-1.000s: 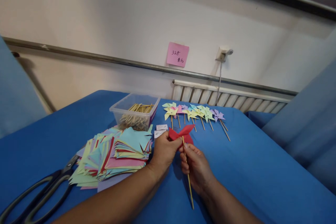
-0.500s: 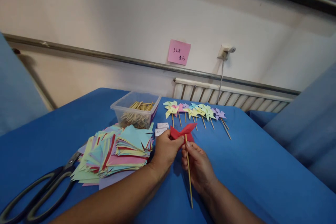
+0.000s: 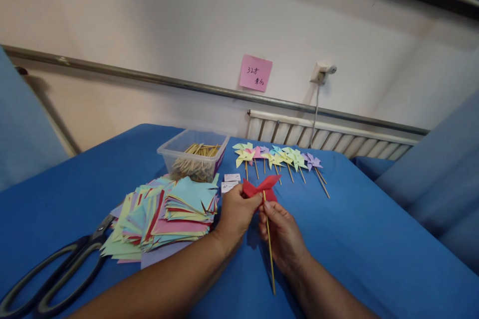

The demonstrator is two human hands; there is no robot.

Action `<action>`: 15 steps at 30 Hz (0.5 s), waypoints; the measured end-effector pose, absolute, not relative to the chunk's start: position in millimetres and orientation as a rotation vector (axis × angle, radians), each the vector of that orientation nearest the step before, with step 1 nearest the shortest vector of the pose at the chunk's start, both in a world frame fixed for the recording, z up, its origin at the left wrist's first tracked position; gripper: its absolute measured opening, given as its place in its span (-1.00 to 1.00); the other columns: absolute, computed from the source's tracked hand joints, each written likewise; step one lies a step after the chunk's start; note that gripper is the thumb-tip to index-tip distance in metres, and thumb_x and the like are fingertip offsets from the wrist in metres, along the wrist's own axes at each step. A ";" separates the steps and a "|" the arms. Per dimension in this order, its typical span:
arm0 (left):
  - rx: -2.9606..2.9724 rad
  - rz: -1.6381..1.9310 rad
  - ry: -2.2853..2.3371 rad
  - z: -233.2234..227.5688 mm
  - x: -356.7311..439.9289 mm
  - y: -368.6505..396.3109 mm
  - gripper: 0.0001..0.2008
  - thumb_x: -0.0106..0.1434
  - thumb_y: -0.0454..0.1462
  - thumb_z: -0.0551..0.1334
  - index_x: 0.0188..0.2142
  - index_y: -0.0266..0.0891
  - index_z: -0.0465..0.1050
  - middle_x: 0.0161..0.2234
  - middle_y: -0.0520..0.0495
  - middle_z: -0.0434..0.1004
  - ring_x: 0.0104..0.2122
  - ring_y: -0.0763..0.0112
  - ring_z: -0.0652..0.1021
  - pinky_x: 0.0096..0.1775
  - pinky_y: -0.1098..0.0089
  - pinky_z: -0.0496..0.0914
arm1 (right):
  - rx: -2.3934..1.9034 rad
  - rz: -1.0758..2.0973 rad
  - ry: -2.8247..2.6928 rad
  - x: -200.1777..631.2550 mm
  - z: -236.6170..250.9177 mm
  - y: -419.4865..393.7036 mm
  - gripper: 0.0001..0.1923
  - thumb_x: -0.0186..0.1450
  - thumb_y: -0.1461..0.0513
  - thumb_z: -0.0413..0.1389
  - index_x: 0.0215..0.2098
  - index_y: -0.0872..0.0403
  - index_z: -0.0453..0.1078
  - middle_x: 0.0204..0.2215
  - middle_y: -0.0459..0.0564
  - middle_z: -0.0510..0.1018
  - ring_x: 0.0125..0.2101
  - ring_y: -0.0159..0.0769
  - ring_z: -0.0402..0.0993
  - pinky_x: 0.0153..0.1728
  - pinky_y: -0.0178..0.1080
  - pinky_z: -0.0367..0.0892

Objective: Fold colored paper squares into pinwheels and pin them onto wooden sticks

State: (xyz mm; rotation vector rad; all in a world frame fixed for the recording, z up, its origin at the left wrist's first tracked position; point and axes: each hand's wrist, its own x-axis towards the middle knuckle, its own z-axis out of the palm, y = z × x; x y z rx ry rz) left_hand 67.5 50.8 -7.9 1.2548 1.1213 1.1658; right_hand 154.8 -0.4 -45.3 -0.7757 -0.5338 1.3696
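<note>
My left hand (image 3: pixel 235 213) pinches a red paper pinwheel (image 3: pixel 261 188) at its centre, just above the blue table. My right hand (image 3: pixel 282 236) grips a thin wooden stick (image 3: pixel 269 246) whose top end meets the back of the red pinwheel; the stick slants down toward me. Both hands touch each other at the pinwheel. Left of them lies a pile of cut coloured paper squares (image 3: pixel 164 214).
A clear plastic box of wooden sticks (image 3: pixel 194 157) stands behind the paper pile. A row of several finished pastel pinwheels (image 3: pixel 279 159) lies at the far side. Big black scissors (image 3: pixel 52 274) rest at the near left. Two small white labels (image 3: pixel 230 183) lie by the box.
The hands and red pinwheel have stayed nearly still; the view has shifted slightly, and the stick sits a little more upright in my right hand.
</note>
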 end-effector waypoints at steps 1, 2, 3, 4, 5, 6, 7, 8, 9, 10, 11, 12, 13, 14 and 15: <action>1.251 1.165 1.115 -7.6 67.6 50.7 -0.88 -0.13 -0.28 0.29 -0.56 -0.28 0.40 -0.64 0.05 0.46 -0.63 0.47 0.42 -0.57 0.50 0.27 | -0.777 1.368 -0.534 155.1 -45.8 -0.2 -0.76 0.11 0.11 0.23 -0.46 0.13 0.37 -0.67 -0.19 0.37 -0.75 -0.54 0.20 -0.78 -0.47 0.05; 1.249 1.165 1.109 -7.6 67.7 50.6 -0.88 -0.13 -0.27 0.29 -0.56 -0.27 0.40 -0.64 0.05 0.46 -0.63 0.47 0.42 -0.57 0.50 0.27 | -0.780 1.365 -0.532 155.4 -46.2 0.0 -0.76 0.11 0.11 0.23 -0.46 0.13 0.37 -0.67 -0.19 0.37 -0.75 -0.54 0.20 -0.78 -0.47 0.05; 1.249 1.166 1.105 -7.9 67.7 50.6 -0.87 -0.13 -0.26 0.29 -0.56 -0.27 0.40 -0.65 0.06 0.46 -0.63 0.47 0.43 -0.56 0.49 0.28 | -0.782 1.363 -0.528 155.7 -46.5 0.2 -0.76 0.11 0.11 0.23 -0.46 0.13 0.37 -0.66 -0.19 0.37 -0.75 -0.55 0.20 -0.77 -0.47 0.05; 1.250 1.168 1.104 -8.4 67.6 50.7 -0.87 -0.13 -0.26 0.29 -0.56 -0.27 0.40 -0.64 0.06 0.46 -0.63 0.46 0.43 -0.56 0.49 0.28 | -0.785 1.361 -0.524 155.8 -46.6 0.3 -0.76 0.11 0.12 0.23 -0.46 0.13 0.37 -0.66 -0.19 0.37 -0.75 -0.55 0.20 -0.77 -0.47 0.05; 1.252 1.171 1.106 -9.1 67.4 50.9 -0.86 -0.12 -0.25 0.30 -0.56 -0.26 0.40 -0.64 0.06 0.46 -0.63 0.46 0.43 -0.56 0.49 0.28 | -0.788 1.360 -0.520 155.8 -46.6 0.3 -0.76 0.11 0.12 0.23 -0.47 0.13 0.37 -0.66 -0.19 0.37 -0.75 -0.55 0.20 -0.77 -0.47 0.05; 1.256 1.173 1.110 -10.0 67.2 51.2 -0.86 -0.12 -0.25 0.30 -0.56 -0.26 0.40 -0.64 0.06 0.46 -0.62 0.46 0.43 -0.56 0.49 0.27 | -0.789 1.358 -0.518 155.8 -46.3 0.2 -0.76 0.11 0.12 0.23 -0.48 0.12 0.36 -0.66 -0.19 0.37 -0.75 -0.56 0.20 -0.77 -0.47 0.05; 1.261 1.174 1.114 -11.0 67.0 51.5 -0.86 -0.12 -0.25 0.30 -0.55 -0.26 0.39 -0.65 0.06 0.46 -0.62 0.46 0.43 -0.56 0.49 0.27 | -0.790 1.358 -0.517 155.7 -46.0 0.0 -0.76 0.11 0.12 0.23 -0.48 0.12 0.36 -0.66 -0.19 0.37 -0.75 -0.56 0.20 -0.77 -0.48 0.05; 1.267 1.173 1.117 -11.9 66.9 51.9 -0.86 -0.11 -0.25 0.30 -0.55 -0.26 0.39 -0.65 0.06 0.46 -0.62 0.46 0.43 -0.56 0.49 0.26 | -0.788 1.358 -0.517 155.5 -45.5 -0.2 -0.76 0.11 0.12 0.23 -0.49 0.12 0.35 -0.66 -0.20 0.37 -0.75 -0.56 0.20 -0.77 -0.48 0.05; 1.273 1.171 1.119 -12.7 66.8 52.3 -0.86 -0.11 -0.25 0.30 -0.55 -0.26 0.39 -0.64 0.06 0.46 -0.62 0.45 0.44 -0.56 0.49 0.26 | -0.785 1.360 -0.517 155.4 -45.0 -0.5 -0.76 0.11 0.13 0.23 -0.50 0.12 0.34 -0.66 -0.20 0.37 -0.75 -0.56 0.20 -0.77 -0.48 0.06; 1.279 1.170 1.121 -13.4 66.7 52.7 -0.86 -0.10 -0.25 0.30 -0.54 -0.26 0.40 -0.64 0.06 0.46 -0.61 0.45 0.44 -0.56 0.49 0.27 | -0.782 1.361 -0.516 155.3 -44.6 -0.7 -0.77 0.11 0.14 0.23 -0.50 0.12 0.34 -0.66 -0.20 0.36 -0.74 -0.56 0.19 -0.77 -0.48 0.06; 1.283 1.170 1.124 -13.8 66.7 53.0 -0.86 -0.10 -0.25 0.30 -0.54 -0.27 0.40 -0.63 0.05 0.47 -0.61 0.45 0.44 -0.55 0.49 0.27 | -0.780 1.362 -0.514 155.2 -44.2 -0.9 -0.77 0.10 0.14 0.24 -0.50 0.12 0.34 -0.66 -0.20 0.36 -0.74 -0.56 0.19 -0.77 -0.48 0.06; 1.285 1.172 1.129 -14.1 66.7 53.2 -0.86 -0.10 -0.25 0.30 -0.54 -0.27 0.41 -0.62 0.05 0.47 -0.60 0.44 0.45 -0.55 0.49 0.27 | -0.780 1.362 -0.512 155.3 -43.8 -1.1 -0.78 0.10 0.14 0.24 -0.50 0.11 0.34 -0.67 -0.20 0.36 -0.74 -0.56 0.19 -0.77 -0.48 0.05; 1.287 1.174 1.135 -14.2 66.7 53.5 -0.86 -0.10 -0.25 0.30 -0.53 -0.27 0.41 -0.62 0.05 0.48 -0.60 0.44 0.45 -0.55 0.49 0.26 | -0.782 1.362 -0.509 155.3 -43.5 -1.1 -0.78 0.09 0.15 0.25 -0.49 0.11 0.34 -0.67 -0.21 0.36 -0.74 -0.56 0.19 -0.77 -0.47 0.05; 1.287 1.177 1.141 -14.3 66.8 53.7 -0.86 -0.11 -0.26 0.30 -0.53 -0.27 0.41 -0.62 0.04 0.48 -0.60 0.44 0.45 -0.55 0.49 0.26 | -0.785 1.362 -0.508 155.4 -43.3 -1.1 -0.77 0.08 0.14 0.25 -0.49 0.11 0.34 -0.67 -0.21 0.36 -0.75 -0.56 0.18 -0.77 -0.47 0.05; 1.287 1.179 1.146 -14.4 66.8 53.9 -0.87 -0.11 -0.26 0.30 -0.53 -0.27 0.42 -0.61 0.04 0.48 -0.60 0.44 0.45 -0.56 0.50 0.26 | -0.788 1.364 -0.507 155.5 -43.0 -1.1 -0.77 0.08 0.14 0.26 -0.49 0.11 0.34 -0.67 -0.21 0.36 -0.75 -0.56 0.18 -0.77 -0.47 0.05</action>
